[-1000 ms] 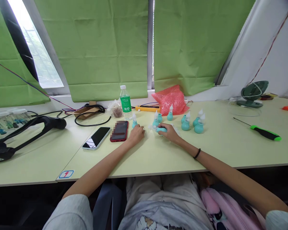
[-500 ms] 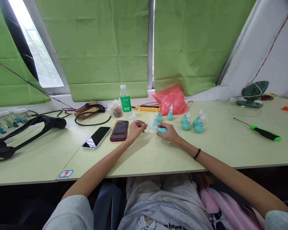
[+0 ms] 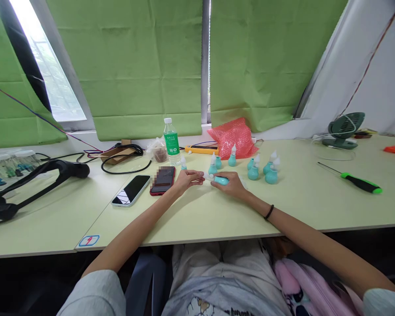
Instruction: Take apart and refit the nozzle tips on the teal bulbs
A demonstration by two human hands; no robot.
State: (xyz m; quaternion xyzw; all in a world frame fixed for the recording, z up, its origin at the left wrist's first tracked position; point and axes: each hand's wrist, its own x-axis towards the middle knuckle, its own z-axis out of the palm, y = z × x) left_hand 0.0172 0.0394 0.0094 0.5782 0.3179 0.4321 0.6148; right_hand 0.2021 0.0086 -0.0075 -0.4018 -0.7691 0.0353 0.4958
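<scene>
My right hand (image 3: 229,184) is wrapped round the teal bulb (image 3: 221,180) of a nasal aspirator, which lies sideways and points left. A clear nozzle (image 3: 209,176) sits at the bulb's left end, and my left hand (image 3: 189,179) pinches its tip. Whether the nozzle is fully seated on the bulb I cannot tell. Just behind my hands stand an aspirator with a clear tip (image 3: 212,166) and a bare teal bulb (image 3: 218,163). Another aspirator (image 3: 183,163) is partly hidden behind my left hand. More stand to the right, among them a teal aspirator (image 3: 271,174).
Left of my hands lie a red-edged phone (image 3: 162,181) and a pale-edged phone (image 3: 131,191). Behind them are a water bottle (image 3: 172,144), a pink bubble-wrap bag (image 3: 233,139) and a black cable (image 3: 125,171). A screwdriver (image 3: 358,181) and a small fan (image 3: 344,131) are at the right.
My left fingers have straightened and moved slightly right, nearer the bulb. The gap between the hands has narrowed, and the clear nozzle now spans it. The view has shifted slightly.
</scene>
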